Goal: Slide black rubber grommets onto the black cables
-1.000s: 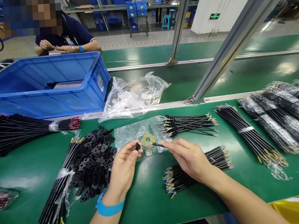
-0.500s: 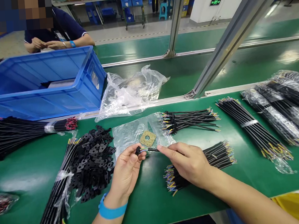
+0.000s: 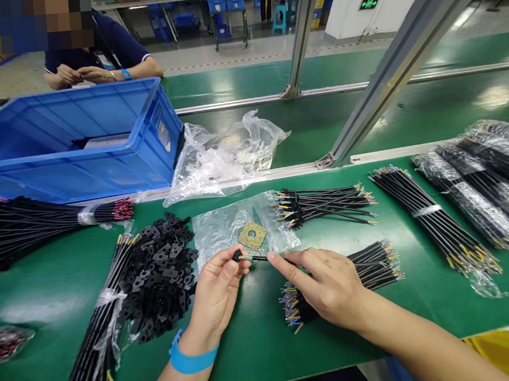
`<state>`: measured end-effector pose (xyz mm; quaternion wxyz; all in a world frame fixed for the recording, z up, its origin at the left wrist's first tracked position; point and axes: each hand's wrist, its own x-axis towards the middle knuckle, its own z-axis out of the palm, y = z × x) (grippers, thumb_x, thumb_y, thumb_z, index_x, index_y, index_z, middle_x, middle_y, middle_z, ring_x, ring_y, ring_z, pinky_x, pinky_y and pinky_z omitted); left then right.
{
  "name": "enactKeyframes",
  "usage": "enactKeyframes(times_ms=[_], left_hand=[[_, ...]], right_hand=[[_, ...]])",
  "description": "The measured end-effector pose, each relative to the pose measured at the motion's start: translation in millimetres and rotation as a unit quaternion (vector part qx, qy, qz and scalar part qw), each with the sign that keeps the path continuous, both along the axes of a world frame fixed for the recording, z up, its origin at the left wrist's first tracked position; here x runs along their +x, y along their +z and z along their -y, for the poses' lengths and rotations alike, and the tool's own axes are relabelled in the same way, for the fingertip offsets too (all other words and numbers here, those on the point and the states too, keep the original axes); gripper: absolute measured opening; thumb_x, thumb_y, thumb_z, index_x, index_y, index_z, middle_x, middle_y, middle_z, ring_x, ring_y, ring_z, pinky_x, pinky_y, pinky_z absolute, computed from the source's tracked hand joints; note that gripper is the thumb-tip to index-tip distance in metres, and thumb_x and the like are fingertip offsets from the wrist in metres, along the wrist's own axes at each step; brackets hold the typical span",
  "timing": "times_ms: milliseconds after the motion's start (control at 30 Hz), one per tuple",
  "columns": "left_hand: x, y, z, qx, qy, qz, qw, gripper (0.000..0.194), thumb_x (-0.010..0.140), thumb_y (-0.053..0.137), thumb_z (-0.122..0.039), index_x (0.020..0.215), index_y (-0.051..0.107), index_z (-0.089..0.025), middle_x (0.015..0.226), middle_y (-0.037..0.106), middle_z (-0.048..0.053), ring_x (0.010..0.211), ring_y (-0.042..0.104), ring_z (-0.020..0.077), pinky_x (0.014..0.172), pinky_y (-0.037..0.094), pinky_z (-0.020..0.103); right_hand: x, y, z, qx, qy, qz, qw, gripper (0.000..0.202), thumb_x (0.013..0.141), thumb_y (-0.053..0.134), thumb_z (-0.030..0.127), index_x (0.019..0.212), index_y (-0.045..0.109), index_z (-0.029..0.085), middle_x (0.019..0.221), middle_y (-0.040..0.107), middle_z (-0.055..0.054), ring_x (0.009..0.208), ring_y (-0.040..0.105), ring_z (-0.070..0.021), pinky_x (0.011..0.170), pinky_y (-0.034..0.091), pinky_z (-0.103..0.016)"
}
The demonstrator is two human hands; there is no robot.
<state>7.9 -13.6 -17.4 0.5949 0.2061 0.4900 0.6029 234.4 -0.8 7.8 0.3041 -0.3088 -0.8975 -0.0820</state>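
Note:
My left hand [image 3: 220,284] pinches a small black plastic part [image 3: 237,254] between thumb and fingers. Coloured wire ends of a black cable [image 3: 260,258] meet that part. My right hand [image 3: 326,284] grips the cable from the right, index finger stretched along it. Just beyond my hands, a yellowish sponge pad [image 3: 253,236] with a hole lies on a clear plastic bag [image 3: 213,226]. A heap of flat black parts [image 3: 159,274] is left of my left hand. Partly under my right hand lies a pile of short black cables [image 3: 375,269].
Cables fitted with black parts [image 3: 321,203] lie behind my hands. Tied cable bundles [image 3: 432,214] lie right and left on the green table [image 3: 250,355]. A blue bin [image 3: 103,173], crumpled plastic bag [image 3: 229,151] and metal post [image 3: 386,74] stand behind. A co-worker [image 3: 115,43] sits opposite.
The black part in my left hand has turned slightly, and the wires at it look closer together. My right-hand fingers have shifted a little on the cable. The whole view has drifted slightly.

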Motion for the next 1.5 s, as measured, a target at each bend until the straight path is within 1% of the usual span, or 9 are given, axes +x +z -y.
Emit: enactKeyframes(times_ms=[167,267,467,667,800,900,1100,1367,1500], left_hand=[[-1,-2.0,1,0.009,0.004,-0.081,0.997,0.050,0.044,0.106,-0.048,0.079,0.085,-0.020,0.073,0.080,0.004,0.063,0.075,0.0166,0.066,0.064,0.027],[-2,-4.4,2,0.007,0.005,-0.125,0.992,0.052,0.045,0.105,-0.050,0.081,0.085,-0.019,0.076,0.082,0.006,0.064,0.076,0.0184,0.066,0.065,0.028],[1,-6.3,5,0.024,-0.076,-0.103,0.991,0.044,0.054,0.103,-0.049,0.083,0.087,-0.021,0.073,0.082,0.008,0.063,0.076,0.0182,0.065,0.065,0.027],[3,-1.1,8,0.060,-0.116,-0.106,0.986,0.037,0.051,0.104,-0.048,0.073,0.086,-0.024,0.074,0.081,0.009,0.065,0.078,0.0218,0.061,0.066,0.029],[2,3.6,9,0.164,-0.120,-0.161,0.966,0.027,0.060,0.102,-0.042,0.078,0.087,-0.029,0.070,0.080,0.007,0.064,0.078,0.0221,0.060,0.066,0.030],[1,6.8,9,0.229,-0.131,-0.211,0.941,0.020,0.068,0.099,-0.039,0.084,0.088,-0.033,0.071,0.081,0.007,0.064,0.078,0.0209,0.059,0.065,0.028],[4,5.8,8,0.257,-0.160,-0.262,0.916,0.020,0.070,0.097,-0.042,0.086,0.088,-0.036,0.072,0.082,0.008,0.064,0.078,0.0211,0.060,0.065,0.028],[7,7.8,7,0.262,-0.159,-0.275,0.912,0.020,0.071,0.096,-0.043,0.087,0.088,-0.035,0.073,0.082,0.008,0.062,0.077,0.0203,0.058,0.064,0.028],[6,3.1,7,0.280,-0.161,-0.278,0.905,0.018,0.074,0.094,-0.041,0.090,0.088,-0.034,0.075,0.082,0.007,0.064,0.077,0.0187,0.060,0.064,0.025]], right_hand=[[2,4.0,2,-0.009,-0.005,0.000,1.000,0.052,0.100,0.046,0.002,0.150,0.057,0.013,0.095,0.077,-0.006,0.080,0.071,-0.0163,0.068,0.057,-0.027],[2,6.3,2,-0.001,0.004,0.007,1.000,0.050,0.103,0.044,0.006,0.151,0.056,0.012,0.097,0.078,-0.008,0.078,0.070,-0.0169,0.064,0.056,-0.029],[1,7.0,3,0.037,0.032,-0.004,0.999,0.032,0.105,0.051,0.011,0.132,0.069,0.008,0.101,0.079,-0.009,0.079,0.070,-0.0163,0.065,0.054,-0.030],[-1,3.4,4,-0.015,0.048,-0.081,0.995,0.022,0.103,0.060,0.012,0.121,0.071,0.011,0.091,0.078,-0.006,0.069,0.067,-0.0147,0.060,0.051,-0.029],[-7,3.9,4,-0.096,0.056,-0.132,0.985,0.010,0.104,0.065,0.018,0.109,0.072,0.015,0.083,0.076,-0.002,0.064,0.067,-0.0119,0.060,0.052,-0.026],[-9,5.0,4,-0.171,0.079,-0.137,0.972,0.019,0.110,0.054,0.022,0.106,0.071,0.016,0.079,0.073,-0.002,0.063,0.065,-0.0122,0.060,0.053,-0.025],[-8,3.6,5,-0.262,0.120,-0.145,0.946,0.028,0.113,0.047,0.025,0.103,0.070,0.015,0.077,0.071,-0.002,0.062,0.063,-0.0129,0.060,0.052,-0.025],[-12,1.6,4,-0.277,0.116,-0.162,0.940,0.037,0.113,0.046,0.028,0.092,0.072,0.013,0.069,0.064,-0.001,0.058,0.057,-0.0126,0.056,0.045,-0.025],[-12,-0.6,4,-0.278,0.116,-0.157,0.940,0.038,0.114,0.046,0.029,0.091,0.072,0.013,0.068,0.063,-0.001,0.058,0.056,-0.0127,0.056,0.045,-0.025]])
